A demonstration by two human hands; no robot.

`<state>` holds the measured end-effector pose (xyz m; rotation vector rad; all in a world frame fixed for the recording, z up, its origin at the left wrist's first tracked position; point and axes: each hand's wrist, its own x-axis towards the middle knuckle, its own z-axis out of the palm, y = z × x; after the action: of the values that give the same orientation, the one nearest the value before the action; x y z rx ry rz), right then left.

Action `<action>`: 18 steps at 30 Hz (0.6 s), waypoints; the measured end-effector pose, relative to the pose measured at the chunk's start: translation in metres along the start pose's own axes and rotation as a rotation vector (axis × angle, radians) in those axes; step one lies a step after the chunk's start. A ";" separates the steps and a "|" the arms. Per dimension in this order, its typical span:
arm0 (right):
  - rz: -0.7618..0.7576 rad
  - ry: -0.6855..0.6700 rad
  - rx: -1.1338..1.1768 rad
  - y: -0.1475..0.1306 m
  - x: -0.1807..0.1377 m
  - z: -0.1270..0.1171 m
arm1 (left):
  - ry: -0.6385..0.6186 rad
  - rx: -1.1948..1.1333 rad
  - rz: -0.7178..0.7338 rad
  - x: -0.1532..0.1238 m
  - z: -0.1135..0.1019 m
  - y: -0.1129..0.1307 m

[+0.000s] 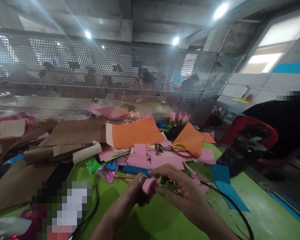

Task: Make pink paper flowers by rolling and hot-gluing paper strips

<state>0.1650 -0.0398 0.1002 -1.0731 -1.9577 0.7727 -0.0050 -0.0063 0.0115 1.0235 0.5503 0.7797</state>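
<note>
A small roll of pink paper (150, 185) sits between my two hands above the green table (150, 220). My left hand (137, 191) pinches it from the left, thumb on top. My right hand (180, 193) curls round it from the right, fingers bent over the top edge. Both hands are closed on the pink roll. Just beyond them lie pink paper sheets (162, 158) and a blue strip (136, 170).
Orange sheets (135, 134) and brown paper (72, 135) are heaped at the back before a perforated metal screen (90, 76). Scissors with red and yellow handles (181, 149) lie on the pink sheets. A black cable (236, 208) runs to the right. Blue paper (225, 186) lies right. A person in black and red (270, 133) sits at the right.
</note>
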 end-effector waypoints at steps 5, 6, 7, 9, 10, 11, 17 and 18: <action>0.011 0.039 -0.055 0.002 0.011 0.004 | 0.024 0.158 -0.043 -0.009 0.007 0.012; 0.023 0.055 -0.072 0.003 0.012 0.004 | 0.028 0.172 -0.050 -0.009 0.007 0.013; 0.036 0.066 -0.087 0.005 0.013 0.005 | 0.035 0.176 -0.048 -0.009 0.006 0.013; 0.059 0.078 -0.102 0.008 0.014 0.006 | 0.042 0.162 -0.031 -0.008 0.005 0.012; 0.064 0.082 -0.104 0.010 0.014 0.007 | 0.038 0.148 -0.019 -0.008 0.005 0.012; 0.065 0.088 -0.104 0.011 0.014 0.008 | 0.032 0.137 -0.009 -0.009 0.005 0.012; 0.028 0.134 -0.076 0.018 0.012 0.013 | 0.085 0.116 -0.007 -0.013 0.010 0.017; 0.020 0.139 -0.077 0.019 0.012 0.014 | 0.107 0.104 -0.015 -0.013 0.010 0.017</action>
<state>0.1566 -0.0225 0.0821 -1.1628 -1.8737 0.6203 -0.0112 -0.0171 0.0318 1.0763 0.6958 0.8031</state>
